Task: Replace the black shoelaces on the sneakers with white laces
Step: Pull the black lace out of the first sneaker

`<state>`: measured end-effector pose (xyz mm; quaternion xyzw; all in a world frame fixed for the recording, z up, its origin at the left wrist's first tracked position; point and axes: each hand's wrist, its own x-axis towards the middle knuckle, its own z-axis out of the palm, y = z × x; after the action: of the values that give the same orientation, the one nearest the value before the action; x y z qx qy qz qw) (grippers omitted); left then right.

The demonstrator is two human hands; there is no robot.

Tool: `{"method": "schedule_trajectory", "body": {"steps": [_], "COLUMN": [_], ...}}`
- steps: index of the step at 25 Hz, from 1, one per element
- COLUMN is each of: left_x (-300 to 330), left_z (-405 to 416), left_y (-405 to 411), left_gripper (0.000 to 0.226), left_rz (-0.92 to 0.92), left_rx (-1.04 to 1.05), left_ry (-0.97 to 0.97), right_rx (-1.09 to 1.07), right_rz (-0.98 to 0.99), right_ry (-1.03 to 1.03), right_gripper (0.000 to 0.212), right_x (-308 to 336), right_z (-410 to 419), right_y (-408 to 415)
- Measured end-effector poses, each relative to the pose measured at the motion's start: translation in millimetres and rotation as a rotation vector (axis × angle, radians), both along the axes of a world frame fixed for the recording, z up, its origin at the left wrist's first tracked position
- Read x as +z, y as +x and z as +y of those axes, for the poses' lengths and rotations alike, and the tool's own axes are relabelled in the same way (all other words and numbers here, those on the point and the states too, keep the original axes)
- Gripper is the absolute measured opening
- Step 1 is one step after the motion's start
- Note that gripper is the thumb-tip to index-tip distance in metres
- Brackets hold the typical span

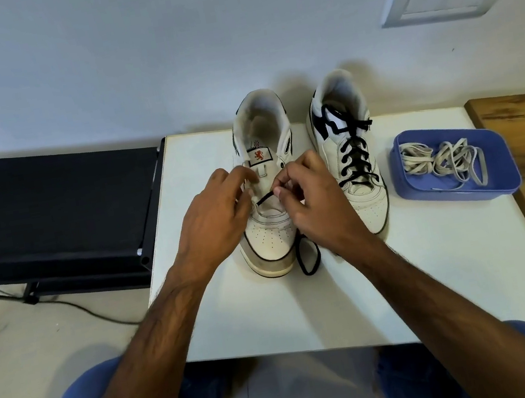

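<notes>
The black shoelace [266, 197] is pinched in the right hand [315, 203] grip above the left sneaker [272, 232]; the left hand [218, 213] grip is curled on that sneaker's eyelet edge. White laces [442, 161] are kept in a blue tray [461, 191] right of the grips, beyond the laced sneaker [360, 179].

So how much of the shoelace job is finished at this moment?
Done: left sneaker nearly unlaced. In hand: right hand pinches the black lace at the lowest eyelets; left hand steadies the sneaker. Left: right sneaker fully black-laced; white laces wait in the blue tray.

sneakers [349, 163]: 2 | black laces [355, 155]: 2 | blue tray [427, 195]: 1 | hands [218, 213]: 2
</notes>
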<state>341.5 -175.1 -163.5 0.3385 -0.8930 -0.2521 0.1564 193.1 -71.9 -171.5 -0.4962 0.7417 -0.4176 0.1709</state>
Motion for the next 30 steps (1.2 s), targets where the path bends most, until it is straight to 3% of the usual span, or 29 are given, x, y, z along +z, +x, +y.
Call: {"method": "schedule_trajectory", "body": {"steps": [5,10,15,21,27,30], "left_x": [-1.2,-1.1,0.1,1.0,2.3,1.8], "left_z": [-3.4,-3.4,-3.5,-4.7,-6.2,-6.0], "left_y": [-0.4,-0.4,-0.4,0.7,1.9,1.1], "left_gripper": [0.003,0.010,0.013,0.014,0.013,0.011], "left_rz": [0.066,0.093,0.094,0.081,0.102,0.098], "left_rx": [0.027,0.028,0.061,0.058,0.043,0.045], "left_ry": [0.092,0.137,0.179,0.189,0.202,0.194], "right_rx": [0.057,-0.011,-0.074,-0.206,-0.029,-0.031], "right_rz": [0.398,0.303,0.406,0.108,0.473,0.477], "right_ry": [0.091,0.107,0.083,-0.091,0.044,0.127], "right_gripper": [0.017,0.012,0.004,0.022,0.023,0.014], "right_x": [-4.6,-6.3,0.5,5.2,2.4,-7.2], "right_z": [-5.4,-6.1,-2.3,9.1,-1.4,-4.4], "right_y": [13.4,15.8,11.8,-3.7,14.2,16.9]}}
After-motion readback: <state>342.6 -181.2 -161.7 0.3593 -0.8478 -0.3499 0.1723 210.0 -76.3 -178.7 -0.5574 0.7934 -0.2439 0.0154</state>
